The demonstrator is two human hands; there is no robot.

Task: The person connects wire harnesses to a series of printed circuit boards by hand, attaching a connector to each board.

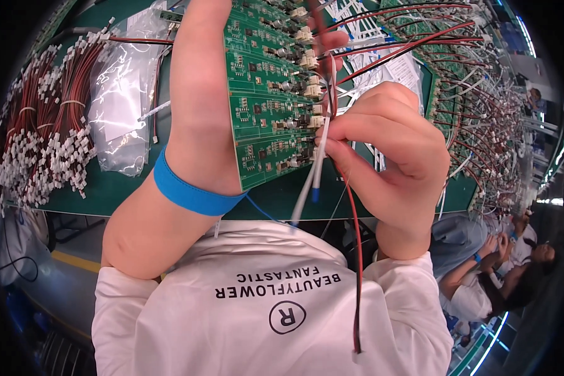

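Observation:
A green circuit board panel (pixel 257 103) is tilted in front of me, with a row of cream connectors (pixel 312 91) along its right edge. My left forearm runs up beside its left edge. Only the fingertips of my left hand (pixel 333 45) show, curled round the panel's far right side; the rest is hidden. With thumb and forefinger, my right hand (pixel 391 135) pinches a red-and-black wire (pixel 357 250) beside the lower connectors. The wire's loose end hangs down over my shirt. White flat cables (pixel 315 166), one blue-tipped, dangle at the same spot.
Bundled red-and-black wires (pixel 75 106) with white plugs lie at the left, by a clear plastic bag (pixel 122 113). More wired boards (pixel 457 94) fill the right side of the green table (pixel 131 195). Other people (pixel 482 288) sit at the far right.

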